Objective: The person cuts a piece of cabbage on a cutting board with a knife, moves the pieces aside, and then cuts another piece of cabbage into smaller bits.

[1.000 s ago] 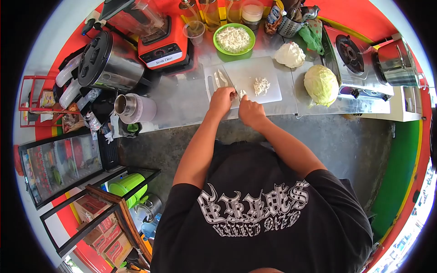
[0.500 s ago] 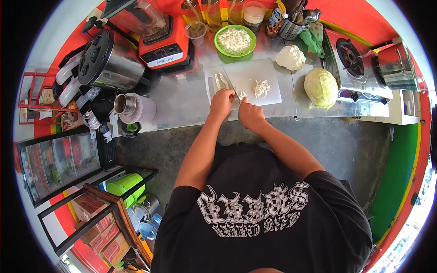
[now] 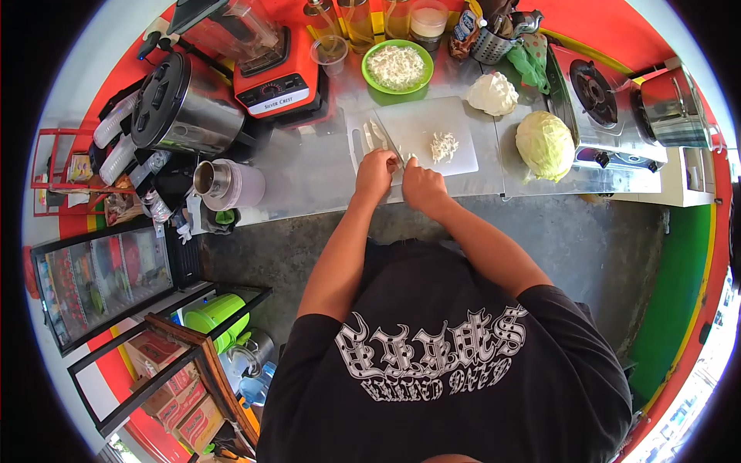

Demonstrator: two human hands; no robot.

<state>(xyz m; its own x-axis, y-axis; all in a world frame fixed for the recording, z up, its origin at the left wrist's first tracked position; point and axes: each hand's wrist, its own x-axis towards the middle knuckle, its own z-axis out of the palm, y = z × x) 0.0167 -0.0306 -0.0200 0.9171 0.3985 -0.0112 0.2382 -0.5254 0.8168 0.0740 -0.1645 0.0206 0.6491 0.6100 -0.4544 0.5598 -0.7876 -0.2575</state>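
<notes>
My right hand (image 3: 424,186) is closed around the handle of a knife (image 3: 389,139), whose blade slants away to the far left over a white cutting board (image 3: 471,127). Close beside the blade, my left hand (image 3: 376,174) is curled with its fingertips down on the board; whatever they press is mostly hidden. Pale strips of cabbage (image 3: 369,137) lie left of the blade. To its right sits a small heap of shredded cabbage (image 3: 444,147). Beyond the board stands a green bowl (image 3: 430,76) of white shreds.
Right of the board are a whole cabbage (image 3: 545,147) and a cut cabbage piece (image 3: 492,94), with a gas stove (image 3: 590,92) past them. A red blender (image 3: 278,92), a large steel pot (image 3: 189,108) and a steel-necked flask (image 3: 235,185) stand on the left of the metal counter (image 3: 301,174).
My right hand and the knife handle have shifted slightly towards my left hand. My left hand stays at nearly the same place, and the heap looks unchanged.
</notes>
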